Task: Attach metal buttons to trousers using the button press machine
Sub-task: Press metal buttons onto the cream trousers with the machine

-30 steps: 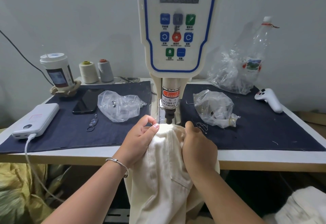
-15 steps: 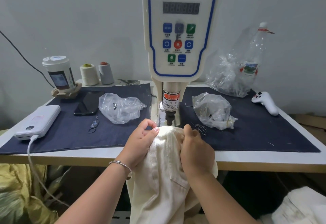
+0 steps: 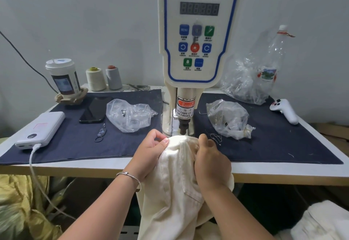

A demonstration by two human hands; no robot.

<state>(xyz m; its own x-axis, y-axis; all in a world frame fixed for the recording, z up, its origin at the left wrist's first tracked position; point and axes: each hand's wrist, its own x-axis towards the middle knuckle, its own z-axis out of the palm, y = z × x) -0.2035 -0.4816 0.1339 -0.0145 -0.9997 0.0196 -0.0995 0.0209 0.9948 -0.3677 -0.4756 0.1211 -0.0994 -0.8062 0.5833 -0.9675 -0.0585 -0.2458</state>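
Cream trousers (image 3: pixel 175 183) hang over the front edge of a desk (image 3: pixel 79 169), their top edge drawn up beneath the punch of a servo button machine (image 3: pixel 194 31) at the centre of the desk. From left: a white power bank (image 3: pixel 40 128) sits near the left edge with its cable trailing over the front; behind it stand a lidded cup (image 3: pixel 62 77) and two thread spools (image 3: pixel 103 78). A dark phone (image 3: pixel 93 110), a small metal ring piece (image 3: pixel 100 134) and a clear plastic bag (image 3: pixel 128 114) lie on the navy cloth (image 3: pixel 66 145), leaving a bare strip of cloth along the front. The left hand (image 3: pixel 151 152), a bangle at its wrist, pinches the fabric with curled fingers just left of the punch. The right hand (image 3: pixel 209 162) grips the bunched cloth from the other side, fingers curled into it. Right of the machine lie another clear bag (image 3: pixel 229 119), a larger crumpled bag (image 3: pixel 243 82) with a plastic bottle (image 3: pixel 272 60), and a white controller (image 3: pixel 285 110) near the far right edge, with open cloth in front.
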